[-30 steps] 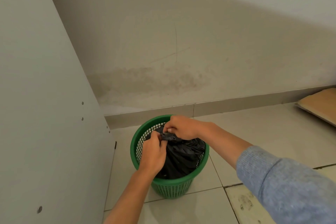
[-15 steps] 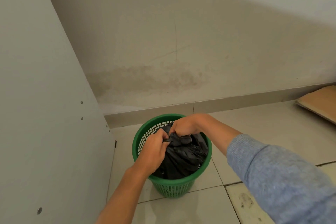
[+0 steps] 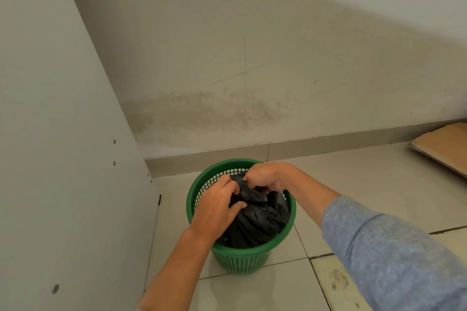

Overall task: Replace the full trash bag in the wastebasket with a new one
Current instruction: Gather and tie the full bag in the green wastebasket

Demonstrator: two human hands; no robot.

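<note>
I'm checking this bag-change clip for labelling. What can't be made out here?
- Head view: whether the black trash bag is knotted; the left hand and right hand cover its gathered neck.
- What the bag contains: its opaque plastic hides it.
- The cardboard sheet is cut off by the right edge.
- No new bag is in view.

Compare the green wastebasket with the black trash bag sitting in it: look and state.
The green wastebasket is rigid, its wall a lattice of small holes; the black trash bag is soft, crinkled and glossy. The wastebasket stands open-topped and untouched on the floor tiles; the bag's top is bunched together, gripped by the left hand and right hand. Both look plastic.
</note>
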